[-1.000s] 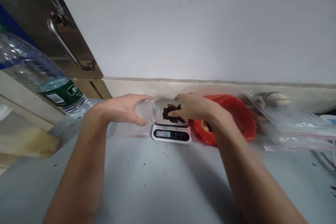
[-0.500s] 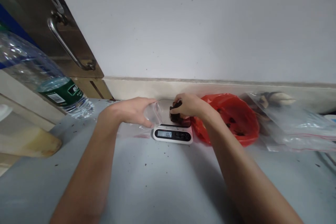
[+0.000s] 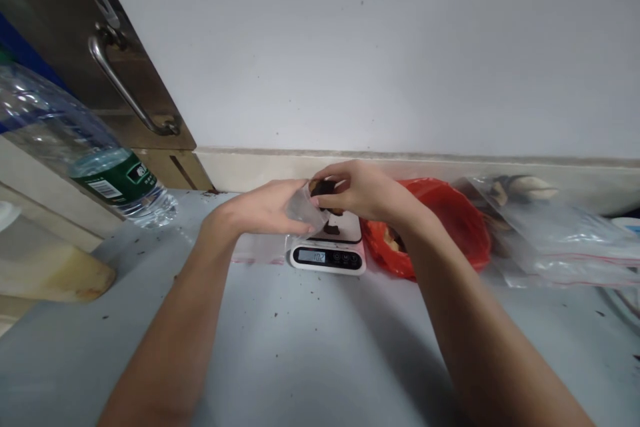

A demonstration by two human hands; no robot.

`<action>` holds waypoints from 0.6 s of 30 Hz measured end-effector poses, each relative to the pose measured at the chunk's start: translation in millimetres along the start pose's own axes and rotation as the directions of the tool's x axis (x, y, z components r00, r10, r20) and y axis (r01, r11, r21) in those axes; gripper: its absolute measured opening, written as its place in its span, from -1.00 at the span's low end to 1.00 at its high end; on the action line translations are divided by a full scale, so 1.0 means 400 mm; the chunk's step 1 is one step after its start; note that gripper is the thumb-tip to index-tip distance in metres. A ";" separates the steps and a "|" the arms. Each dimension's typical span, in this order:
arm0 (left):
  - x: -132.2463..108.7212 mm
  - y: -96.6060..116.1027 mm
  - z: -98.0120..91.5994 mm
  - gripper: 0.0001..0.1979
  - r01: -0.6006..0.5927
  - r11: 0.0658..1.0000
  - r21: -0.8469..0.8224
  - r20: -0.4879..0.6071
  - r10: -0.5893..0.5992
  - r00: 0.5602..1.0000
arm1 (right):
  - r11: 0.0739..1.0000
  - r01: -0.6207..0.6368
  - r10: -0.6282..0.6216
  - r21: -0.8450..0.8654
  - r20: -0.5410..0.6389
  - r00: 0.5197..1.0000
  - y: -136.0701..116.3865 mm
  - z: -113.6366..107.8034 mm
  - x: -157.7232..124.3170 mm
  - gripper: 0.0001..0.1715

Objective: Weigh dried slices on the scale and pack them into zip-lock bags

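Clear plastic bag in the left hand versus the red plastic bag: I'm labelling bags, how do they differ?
The small clear plastic bag is see-through; the red plastic bag is opaque and larger. The left hand holds the clear bag up by the white digital scale; the red bag slumps on the grey counter, unheld. The right hand holds dark pieces at the clear bag's mouth, not the red bag's. Both are soft and open.

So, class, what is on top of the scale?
One small dark piece shows on the scale; the left hand with a clear bag and the right hand, gripping dark bits, cover the rest.
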State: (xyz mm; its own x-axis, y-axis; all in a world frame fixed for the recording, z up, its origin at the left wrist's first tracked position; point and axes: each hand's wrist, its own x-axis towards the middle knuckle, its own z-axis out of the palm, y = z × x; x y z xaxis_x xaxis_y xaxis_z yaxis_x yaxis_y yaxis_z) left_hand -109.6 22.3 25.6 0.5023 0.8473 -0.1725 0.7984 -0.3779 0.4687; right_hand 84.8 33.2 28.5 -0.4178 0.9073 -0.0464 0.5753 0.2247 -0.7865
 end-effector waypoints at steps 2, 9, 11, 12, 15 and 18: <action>-0.004 -0.003 -0.003 -0.27 0.003 1.000 0.016 -0.019 -0.002 1.000 | 0.999 0.009 -0.008 0.048 -0.020 1.000 -0.005 -0.001 -0.001 -0.65; -0.028 -0.019 -0.025 -0.09 0.075 0.997 0.018 -0.066 -0.074 0.995 | 0.997 -0.019 0.029 0.078 -0.132 0.991 0.007 -0.011 0.006 -0.72; -0.042 -0.021 -0.037 -0.03 0.112 0.993 0.022 -0.097 -0.110 0.989 | 0.989 -0.117 0.105 -0.092 -0.124 0.987 0.019 -0.010 0.009 -0.61; -0.049 -0.023 -0.044 -0.01 0.125 0.992 0.024 -0.113 -0.122 0.986 | 0.971 -0.153 0.142 -0.182 -0.075 0.987 0.024 -0.008 0.009 -0.51; -0.070 -0.035 -0.062 0.05 0.162 0.986 0.031 -0.136 -0.156 0.978 | 0.913 -0.131 0.193 -0.387 0.126 0.973 0.033 0.007 0.011 -0.24; -0.077 -0.054 -0.067 0.02 0.203 0.976 0.074 -0.073 -0.197 0.978 | 0.885 -0.053 0.170 -0.462 0.214 0.962 0.031 0.029 0.015 -0.42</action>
State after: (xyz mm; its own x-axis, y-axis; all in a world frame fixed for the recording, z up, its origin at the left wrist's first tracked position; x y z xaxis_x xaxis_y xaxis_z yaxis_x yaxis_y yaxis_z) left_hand -151.2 14.5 44.1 0.3093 0.9301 -0.1981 0.9061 -0.2250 0.3582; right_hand 81.3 37.5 11.4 -0.4548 0.8351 -0.3096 0.8564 0.3146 -0.4094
